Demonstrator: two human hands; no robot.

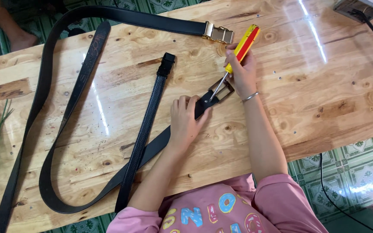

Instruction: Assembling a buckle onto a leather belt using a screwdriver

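a: where are the hands right now?
b: the left hand (185,121) lies flat, fingers spread and pressing the end of a black belt (152,149) down on the tabletop (316,99). the right hand (241,71) is closed around the yellow and red handle of a screwdriver (238,54), held tilted, its metal tip set down on the belt end just beyond the left fingertips, right beside the metal buckle (222,89)

a: so which step would you say this is?
b: i'd judge it's work on the fastening where the buckle meets the strap, the tip seated on it while the other hand keeps the strap from sliding

a: and what does the next move call for?
b: my guess is steady downward pressure on the tool and a firm left palm, so the tip doesn't slip toward the fingers so close to it

a: what else lies around?
b: away to the left of the left hand a textured belt (145,129) crosses over the held one, and a long belt (48,108) loops farther out, ending in a gold clasp (218,32) just above the right hand

a: anything hard to make out?
b: the exact spot the tip touches is too small to tell, screw or slot. the held belt's far end runs under the textured one, a grey box at the far right corner is cut off, and something green at the left edge is blurred
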